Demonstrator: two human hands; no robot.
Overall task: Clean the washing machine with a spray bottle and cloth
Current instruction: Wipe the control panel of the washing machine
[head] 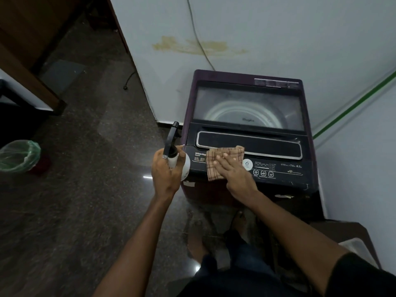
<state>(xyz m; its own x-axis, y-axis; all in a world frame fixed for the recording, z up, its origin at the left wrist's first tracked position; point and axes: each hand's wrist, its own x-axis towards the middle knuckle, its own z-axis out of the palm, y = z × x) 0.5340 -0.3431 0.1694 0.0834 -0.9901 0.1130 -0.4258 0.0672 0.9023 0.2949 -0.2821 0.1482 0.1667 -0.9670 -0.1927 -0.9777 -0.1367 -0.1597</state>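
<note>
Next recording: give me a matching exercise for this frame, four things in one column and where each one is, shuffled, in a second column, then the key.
Things:
1. spray bottle
2. checked cloth
3. bin with green liner
4. washing machine

Places:
A. on the floor at far left
B. pressed flat on the control panel under the right hand
C. against the white wall
D. gripped in the left hand

Pairs: 1-D, 2-B, 3-A, 4-C

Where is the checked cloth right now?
The brown checked cloth lies flat on the dark washing machine's control panel, front left, pressed under the right hand, beside the white spray bottle.
</note>
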